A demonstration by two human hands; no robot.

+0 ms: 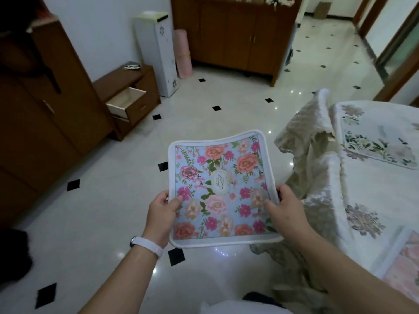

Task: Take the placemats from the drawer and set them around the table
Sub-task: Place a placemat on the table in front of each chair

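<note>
I hold a floral placemat with a white border flat in front of me, over the tiled floor. My left hand grips its left edge and my right hand grips its right edge. The drawer of a low wooden cabinet stands pulled out at the left, its inside looking bare. To my right is the table under a white quilted floral cloth. One placemat lies on its far side and another pink one lies near the front right edge.
A tall wooden wardrobe fills the left. A white narrow cabinet, a pink roll and a wooden sideboard stand at the back. A chair draped in beige cloth stands beside the table. Glossy floor lies between.
</note>
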